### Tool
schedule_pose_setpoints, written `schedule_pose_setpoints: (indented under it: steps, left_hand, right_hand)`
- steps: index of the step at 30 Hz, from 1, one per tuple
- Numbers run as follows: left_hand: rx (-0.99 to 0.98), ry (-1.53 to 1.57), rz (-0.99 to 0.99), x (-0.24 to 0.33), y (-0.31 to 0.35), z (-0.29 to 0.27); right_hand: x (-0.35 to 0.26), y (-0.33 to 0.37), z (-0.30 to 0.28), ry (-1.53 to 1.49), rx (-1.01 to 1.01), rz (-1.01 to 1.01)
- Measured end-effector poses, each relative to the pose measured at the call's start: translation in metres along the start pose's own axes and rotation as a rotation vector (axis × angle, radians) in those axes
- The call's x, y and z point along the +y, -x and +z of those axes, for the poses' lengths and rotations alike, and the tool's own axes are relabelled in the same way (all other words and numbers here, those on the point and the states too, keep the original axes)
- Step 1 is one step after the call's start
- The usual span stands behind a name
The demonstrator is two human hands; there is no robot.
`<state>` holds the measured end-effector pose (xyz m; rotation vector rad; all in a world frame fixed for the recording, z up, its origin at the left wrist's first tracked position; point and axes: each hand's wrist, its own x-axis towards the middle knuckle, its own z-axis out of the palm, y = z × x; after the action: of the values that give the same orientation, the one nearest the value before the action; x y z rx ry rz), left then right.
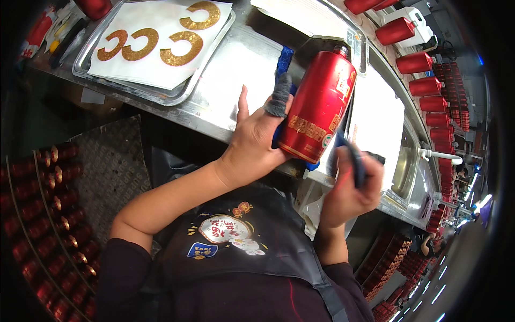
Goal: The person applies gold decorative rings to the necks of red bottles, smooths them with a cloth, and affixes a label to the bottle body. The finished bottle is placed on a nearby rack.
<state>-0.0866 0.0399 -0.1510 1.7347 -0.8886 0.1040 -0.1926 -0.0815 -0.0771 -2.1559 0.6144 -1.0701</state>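
A glossy red bottle [318,102] with gold print lies tilted over a stand with blue wrapping [284,60], its dark neck pointing away from me. My left hand [257,134] grips its left side near the base; grey wrap covers one finger, another sticks out, and the rest are partly hidden. Just right of the bottle's base, my right hand [354,188] is closed around a dark blue flat piece [354,161], blurred by motion. At the far left, a metal tray [182,96] carries a white sheet [142,72] with several gold C-shaped pieces [182,48].
White sheets [378,123] lie right of the bottle, beside a metal sink [405,166] with a white tap [440,155]. Several red bottles [413,63] line the far right, near a white jug [410,24]. Racked red bottles [48,214] stand low on the left.
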Motion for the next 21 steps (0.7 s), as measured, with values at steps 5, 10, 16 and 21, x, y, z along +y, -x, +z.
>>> schedule_pose_setpoints:
  steps: [5,10,16,21]
  left_hand:
    - [-0.021,-0.014,0.130,0.007,-0.004,-0.004]
    - [0.003,0.013,0.174,0.009,-0.007,-0.004]
    - [0.016,-0.008,0.235,0.005,-0.009,-0.005]
    - [0.014,-0.029,0.202,0.004,-0.008,-0.004]
  right_hand:
    - [-0.005,0.004,0.004,0.185,-0.157,-0.445]
    - [-0.002,0.010,-0.001,-0.029,0.005,-0.088]
    - [0.008,0.000,-0.004,-0.077,-0.562,-0.565]
    - [0.014,-0.007,-0.003,0.092,-0.427,-0.599]
